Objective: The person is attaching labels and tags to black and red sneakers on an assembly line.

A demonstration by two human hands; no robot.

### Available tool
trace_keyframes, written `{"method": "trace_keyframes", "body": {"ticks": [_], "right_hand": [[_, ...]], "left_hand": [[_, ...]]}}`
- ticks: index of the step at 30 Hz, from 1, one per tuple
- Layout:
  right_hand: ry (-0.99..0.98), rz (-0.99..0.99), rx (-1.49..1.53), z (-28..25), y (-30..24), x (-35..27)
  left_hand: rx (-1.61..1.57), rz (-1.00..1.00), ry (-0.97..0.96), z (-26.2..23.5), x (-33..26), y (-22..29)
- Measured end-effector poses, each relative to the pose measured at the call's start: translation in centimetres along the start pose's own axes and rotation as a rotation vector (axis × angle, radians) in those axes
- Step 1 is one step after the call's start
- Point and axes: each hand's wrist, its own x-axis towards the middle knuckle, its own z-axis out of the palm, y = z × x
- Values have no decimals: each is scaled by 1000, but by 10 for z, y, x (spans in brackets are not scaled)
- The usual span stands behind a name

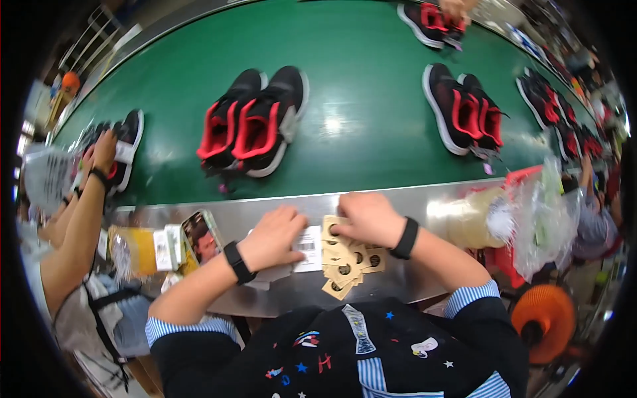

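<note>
My left hand (pixel 271 235) rests at the left edge of a white printed label (pixel 308 251) on the metal ledge. Its fingers bend forward, with the thumb apart from them by the label. Beside that label lies a loose, fanned pile of tan cards (pixel 345 266) with dark round marks. My right hand (pixel 371 217) is over the top of this pile, thumb pressed on an upper card and fingers curled. A pair of black shoes with red lining (pixel 255 126) stands ahead on the green belt, a paper tag at its right side.
More shoe pairs (pixel 464 113) stand on the green belt (pixel 358 86). A phone (pixel 202 235) and a yellow plastic-wrapped packet (pixel 133 252) lie left. A large tape roll (pixel 468 219) and a red basket with plastic bags (pixel 524 176) are right. Co-workers' hands (pixel 104 151) handle shoes at both sides.
</note>
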Motion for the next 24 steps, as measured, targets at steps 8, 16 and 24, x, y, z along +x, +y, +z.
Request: {"method": "trace_keyframes", "body": {"ticks": [8,16,24], "right_hand": [[-49,-8,117,16,3,3],[-43,1,554,-4,11,-11],[293,178,1510,-7,2,-44]], "left_hand": [[-219,-199,-86,-15,6,9],[-914,-333,120,-23,14,3],[-1197,-218,246,-18,47,39]]}}
